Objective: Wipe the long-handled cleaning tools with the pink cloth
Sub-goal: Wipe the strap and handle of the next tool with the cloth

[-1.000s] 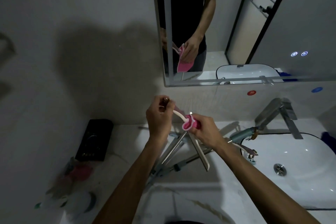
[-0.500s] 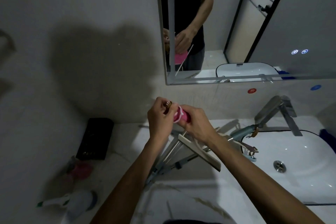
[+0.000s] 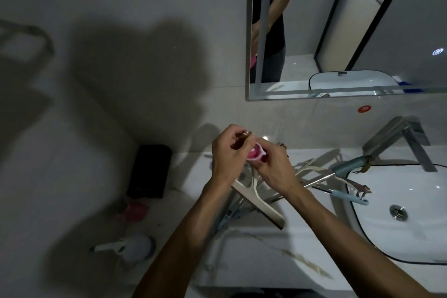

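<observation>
L hand (image 3: 229, 156) pinches the top end of the cream squeegee (image 3: 257, 203), fingers curled tight. R hand (image 3: 272, 167) grips the pink cloth (image 3: 256, 154), bunched around the handle just beside L fingers. Blade hangs tilted over the counter (image 3: 302, 244), above other long-handled tools (image 3: 314, 178) lying there. Sink (image 3: 411, 213) at right: teal tool ends rest over its rim.
</observation>
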Available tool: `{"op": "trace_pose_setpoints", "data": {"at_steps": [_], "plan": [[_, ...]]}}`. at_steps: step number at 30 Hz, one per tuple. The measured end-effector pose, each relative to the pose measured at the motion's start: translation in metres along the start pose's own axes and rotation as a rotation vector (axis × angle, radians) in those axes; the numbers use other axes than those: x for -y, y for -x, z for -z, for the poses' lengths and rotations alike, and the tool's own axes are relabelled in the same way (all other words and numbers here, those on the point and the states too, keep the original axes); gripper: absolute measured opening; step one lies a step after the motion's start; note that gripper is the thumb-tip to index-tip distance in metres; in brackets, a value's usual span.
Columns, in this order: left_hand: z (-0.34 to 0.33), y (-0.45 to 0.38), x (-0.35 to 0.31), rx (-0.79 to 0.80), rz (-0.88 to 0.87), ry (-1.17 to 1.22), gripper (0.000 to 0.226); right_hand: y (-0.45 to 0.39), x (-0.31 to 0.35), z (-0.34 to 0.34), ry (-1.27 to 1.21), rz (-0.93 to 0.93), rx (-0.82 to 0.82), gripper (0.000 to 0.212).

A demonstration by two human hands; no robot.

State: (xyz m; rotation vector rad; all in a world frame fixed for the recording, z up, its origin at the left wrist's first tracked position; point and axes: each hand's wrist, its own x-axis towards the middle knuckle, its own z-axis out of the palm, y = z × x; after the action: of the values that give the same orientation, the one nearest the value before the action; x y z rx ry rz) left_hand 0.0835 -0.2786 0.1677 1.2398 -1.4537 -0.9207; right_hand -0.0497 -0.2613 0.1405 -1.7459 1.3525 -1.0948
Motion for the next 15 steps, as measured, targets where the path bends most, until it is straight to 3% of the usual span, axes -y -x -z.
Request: {"op": "trace_pose_setpoints", "data": {"at_steps": [5, 11, 15], "plan": [[0.007, -0.005, 0.007, 0.069, -0.065, -0.07, 0.012, 0.008, -0.003, 0.003, 0.014, -0.043, 0.014, 0.008], [0.003, -0.001, 0.003, 0.064, -0.137, -0.214, 0.006, 0.005, 0.004, 0.006, -0.095, -0.056, -0.024, 0.015], [0.004, 0.0, -0.008, -0.115, -0.194, -0.221, 0.008, 0.003, 0.014, 0.007, -0.204, -0.077, -0.015, 0.009]]}}
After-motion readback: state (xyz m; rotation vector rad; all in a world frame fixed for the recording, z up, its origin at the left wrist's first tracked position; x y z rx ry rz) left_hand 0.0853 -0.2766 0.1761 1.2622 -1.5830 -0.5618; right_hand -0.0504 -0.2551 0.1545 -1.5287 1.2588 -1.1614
